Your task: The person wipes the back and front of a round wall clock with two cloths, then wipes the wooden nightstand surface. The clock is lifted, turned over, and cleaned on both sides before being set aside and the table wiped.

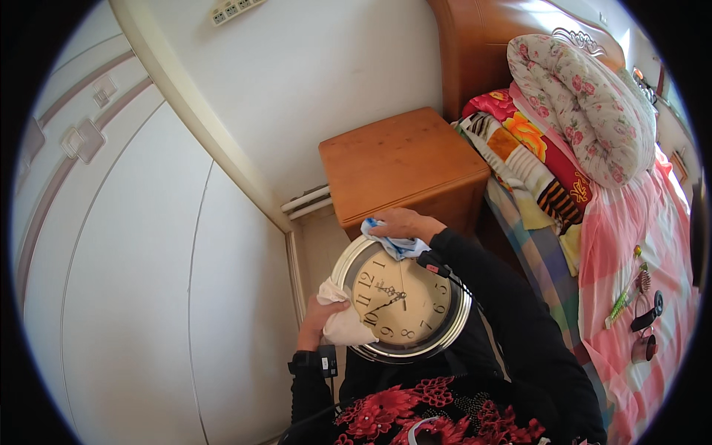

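Observation:
A round wall clock (411,311) with a cream dial and a shiny silver-coloured and dark rim lies tilted over the person's lap, face up. My left hand (321,317) grips its left rim through a whitish cloth (347,325), which covers part of the dial's edge. At the top rim, my right hand (403,223) presses a blue and white cloth (397,245) against the clock. That cloth and the right wrist hide some of the numerals. Each wrist bears a black strapped device.
A wooden bedside cabinet (400,161) stands just beyond the clock. On the right is a bed with a pink checked sheet (612,267), folded blankets and a rolled floral quilt (584,105); a hairbrush (643,280) lies there. White wardrobe doors (150,250) fill the left.

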Action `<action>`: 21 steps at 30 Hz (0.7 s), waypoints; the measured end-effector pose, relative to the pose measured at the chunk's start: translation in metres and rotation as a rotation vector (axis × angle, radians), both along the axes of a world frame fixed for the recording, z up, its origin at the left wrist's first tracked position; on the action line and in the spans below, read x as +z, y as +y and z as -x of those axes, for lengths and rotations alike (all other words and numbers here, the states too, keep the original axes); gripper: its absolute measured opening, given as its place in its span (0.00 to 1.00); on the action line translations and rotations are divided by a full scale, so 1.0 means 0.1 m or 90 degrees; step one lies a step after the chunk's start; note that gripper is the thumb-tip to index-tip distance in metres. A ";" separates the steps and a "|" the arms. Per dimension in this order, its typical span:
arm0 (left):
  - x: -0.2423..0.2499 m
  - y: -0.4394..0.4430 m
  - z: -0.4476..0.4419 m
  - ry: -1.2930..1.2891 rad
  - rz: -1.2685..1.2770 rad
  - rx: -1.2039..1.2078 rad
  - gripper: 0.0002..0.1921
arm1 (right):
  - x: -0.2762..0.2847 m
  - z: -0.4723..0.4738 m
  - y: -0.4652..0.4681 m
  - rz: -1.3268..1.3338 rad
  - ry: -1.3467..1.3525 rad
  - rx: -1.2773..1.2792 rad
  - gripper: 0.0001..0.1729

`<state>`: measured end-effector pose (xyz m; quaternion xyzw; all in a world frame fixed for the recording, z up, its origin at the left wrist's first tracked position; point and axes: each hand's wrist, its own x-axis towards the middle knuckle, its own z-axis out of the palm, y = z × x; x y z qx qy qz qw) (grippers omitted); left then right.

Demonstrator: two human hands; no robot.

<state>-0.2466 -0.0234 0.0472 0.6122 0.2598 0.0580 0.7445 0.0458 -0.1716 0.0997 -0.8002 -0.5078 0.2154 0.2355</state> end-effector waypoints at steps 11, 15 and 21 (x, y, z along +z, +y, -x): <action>0.17 -0.18 0.12 -0.031 -0.039 0.035 0.18 | -0.51 0.59 -2.25 -0.160 0.357 -0.376 0.26; 0.27 -0.22 0.13 -0.055 -0.074 0.032 0.19 | -0.42 0.75 -2.32 -0.265 0.424 -0.387 0.31; 0.46 -0.25 0.14 -0.090 -0.214 -0.043 0.20 | 0.25 0.33 -1.92 -0.407 0.454 -0.280 0.28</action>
